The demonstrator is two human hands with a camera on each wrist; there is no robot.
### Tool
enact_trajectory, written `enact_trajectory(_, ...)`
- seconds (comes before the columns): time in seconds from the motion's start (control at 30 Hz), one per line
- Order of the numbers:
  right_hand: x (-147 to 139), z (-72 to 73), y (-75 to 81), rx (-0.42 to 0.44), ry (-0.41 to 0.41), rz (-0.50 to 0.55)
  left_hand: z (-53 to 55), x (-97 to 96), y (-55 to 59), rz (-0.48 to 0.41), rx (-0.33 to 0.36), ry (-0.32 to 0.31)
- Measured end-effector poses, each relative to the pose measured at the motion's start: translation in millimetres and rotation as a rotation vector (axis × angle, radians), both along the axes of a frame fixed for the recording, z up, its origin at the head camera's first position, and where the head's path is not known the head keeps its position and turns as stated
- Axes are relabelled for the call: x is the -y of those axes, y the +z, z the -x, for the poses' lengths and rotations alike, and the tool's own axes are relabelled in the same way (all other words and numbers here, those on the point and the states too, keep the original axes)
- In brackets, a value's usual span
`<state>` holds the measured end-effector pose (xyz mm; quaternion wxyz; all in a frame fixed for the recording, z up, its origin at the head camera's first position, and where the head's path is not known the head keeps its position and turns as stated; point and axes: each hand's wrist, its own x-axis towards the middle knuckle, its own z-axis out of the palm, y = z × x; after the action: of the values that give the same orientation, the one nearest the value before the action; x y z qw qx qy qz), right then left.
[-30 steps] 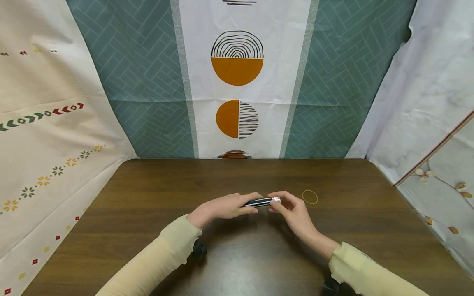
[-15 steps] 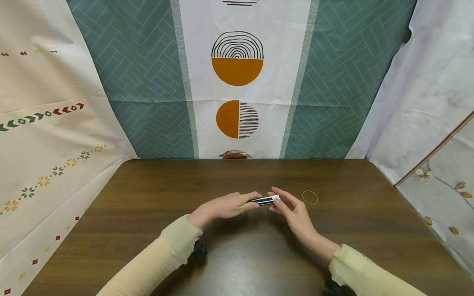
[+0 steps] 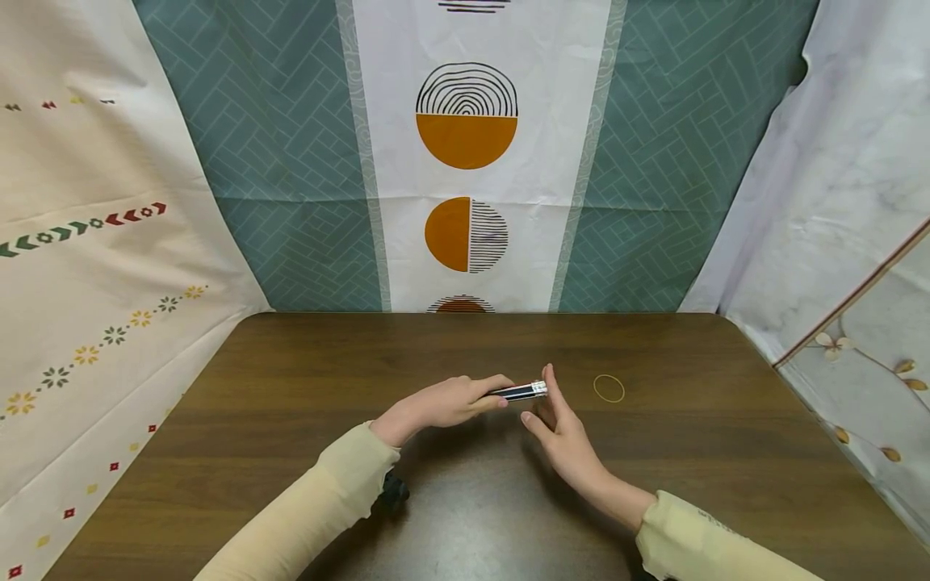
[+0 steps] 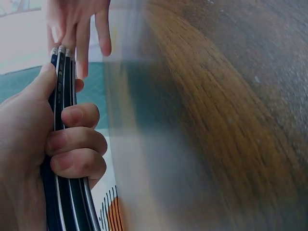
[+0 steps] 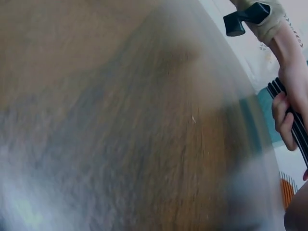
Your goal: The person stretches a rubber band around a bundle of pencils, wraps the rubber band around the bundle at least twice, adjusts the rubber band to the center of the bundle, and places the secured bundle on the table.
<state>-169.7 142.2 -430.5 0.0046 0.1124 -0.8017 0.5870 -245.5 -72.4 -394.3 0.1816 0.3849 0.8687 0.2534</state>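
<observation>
A small bundle of dark pencils with pale stripes (image 3: 519, 393) is held off the table in my left hand (image 3: 446, 403). In the left wrist view, the fingers curl round the pencils (image 4: 59, 91) and the thumb lies along them, their silvery ends lined up close together. My right hand (image 3: 570, 444) is at those ends, its fingers straight and seemingly touching them, with the thumb apart. The right wrist view shows the other ends of the pencils (image 5: 275, 87) sticking out past the left hand (image 5: 293, 103); only a bit of the right hand (image 5: 297, 211) appears there.
A thin yellow loop, like a rubber band (image 3: 607, 375), lies on the brown wooden table (image 3: 349, 347) just right of my right hand. Patterned cloths hang behind the table (image 3: 276, 161) and at both sides.
My right hand has let go of the pencil ends it was pinching; its fingers have straightened against them and its thumb has moved away. The left hand keeps its grip, nearly still.
</observation>
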Motion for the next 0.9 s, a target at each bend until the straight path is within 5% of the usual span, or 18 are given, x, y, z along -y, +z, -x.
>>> enact_trajectory(0.17, -7, 2.1, -0.5, -0.025, 0.056, -0.105, 0.5, 3.3, -2.2, 0.007, -0.026, 0.009)
enact_trajectory(0.33, -24, 11.9, 0.6, -0.142, 0.075, -0.168, 3.5, 7.2, -7.1, -0.013, -0.025, 0.003)
enact_trajectory(0.5, -50, 29.2, 8.5, -0.217, 0.005, -0.273, 6.1, 11.8, -11.8, -0.008, -0.053, 0.006)
enact_trajectory(0.67, -85, 45.5, 13.8, -0.264, -0.085, -0.503, 6.4, 15.2, -12.2, 0.002, -0.077, 0.003)
enact_trajectory(0.9, -122, 56.6, 12.6, -0.244, -0.12, -0.734, 7.2, 16.2, -12.3, 0.018, -0.111, -0.017)
